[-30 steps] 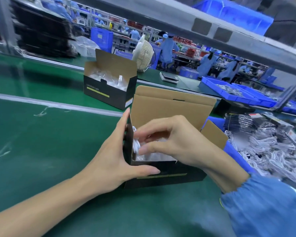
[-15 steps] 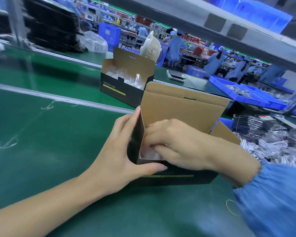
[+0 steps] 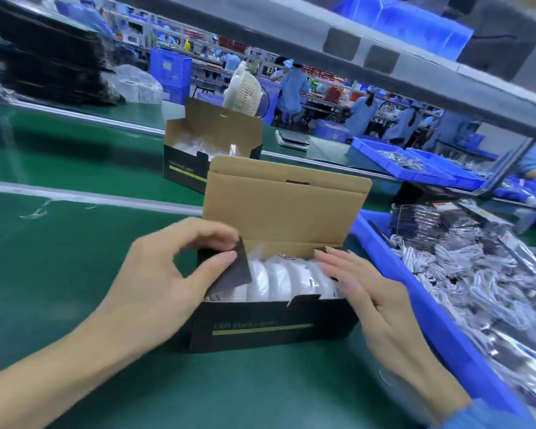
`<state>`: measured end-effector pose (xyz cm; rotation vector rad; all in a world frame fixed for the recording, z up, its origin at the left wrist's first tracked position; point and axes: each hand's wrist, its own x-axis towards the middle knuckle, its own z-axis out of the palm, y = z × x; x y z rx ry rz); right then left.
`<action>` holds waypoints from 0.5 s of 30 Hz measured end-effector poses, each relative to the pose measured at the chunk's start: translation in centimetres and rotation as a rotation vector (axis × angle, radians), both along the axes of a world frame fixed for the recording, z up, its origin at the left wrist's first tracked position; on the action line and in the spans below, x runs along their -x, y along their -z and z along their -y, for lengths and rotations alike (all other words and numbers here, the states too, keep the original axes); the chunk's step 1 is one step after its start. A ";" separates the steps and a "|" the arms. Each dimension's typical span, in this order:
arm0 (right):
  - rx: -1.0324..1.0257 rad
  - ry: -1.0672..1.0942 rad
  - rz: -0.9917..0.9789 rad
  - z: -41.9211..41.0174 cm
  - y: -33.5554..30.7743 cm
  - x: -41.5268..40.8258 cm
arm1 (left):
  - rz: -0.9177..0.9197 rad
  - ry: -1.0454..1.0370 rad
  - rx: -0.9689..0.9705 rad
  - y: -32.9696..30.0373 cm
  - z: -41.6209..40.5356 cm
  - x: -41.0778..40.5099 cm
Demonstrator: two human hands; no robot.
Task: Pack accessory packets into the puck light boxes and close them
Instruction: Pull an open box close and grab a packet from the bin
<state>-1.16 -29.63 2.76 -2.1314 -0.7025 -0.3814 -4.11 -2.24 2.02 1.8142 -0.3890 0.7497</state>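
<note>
A black puck light box (image 3: 270,326) stands open on the green mat in front of me, its brown lid (image 3: 285,209) raised. White bagged puck lights (image 3: 279,280) fill it in a row. My left hand (image 3: 167,274) pinches the box's left side flap (image 3: 235,267), which leans inward over the lights. My right hand (image 3: 369,292) lies with straight fingers at the box's right end, touching the contents there. A second open puck light box (image 3: 186,168) stands farther back on the conveyor.
A blue bin (image 3: 421,298) of bagged accessory packets (image 3: 477,274) sits right beside the box. More blue trays (image 3: 415,162) stand at the back right. A white fan (image 3: 245,91), stacked black trays (image 3: 50,57) and a metal shelf overhead (image 3: 384,69) border the area.
My right hand came out of the box's left part and moved to its right end. My left hand shifted from bracing the box's corner to pinching the left flap inward.
</note>
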 end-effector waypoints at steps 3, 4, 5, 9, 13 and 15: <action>-0.120 -0.087 -0.173 0.4 -1.3 -1.8 | -0.024 -0.037 0.058 0.5 -1.2 -1.1; -0.187 -0.087 -0.195 0.5 -1.7 -2.4 | -0.045 0.007 0.038 0.4 -1.2 -1.3; -0.256 -0.076 -0.185 0.4 -1.7 -2.8 | -0.044 0.088 0.034 0.3 -1.3 -1.4; -0.333 -0.083 -0.184 0.8 -0.3 -3.4 | 0.006 0.219 0.111 0.0 -1.9 -1.4; -0.338 -0.111 -0.179 1.0 0.0 -3.5 | -0.042 0.235 0.089 -0.2 -1.6 -0.1; -0.278 -0.219 -0.185 0.8 0.1 -3.1 | -0.061 0.192 0.026 -0.4 -1.2 0.6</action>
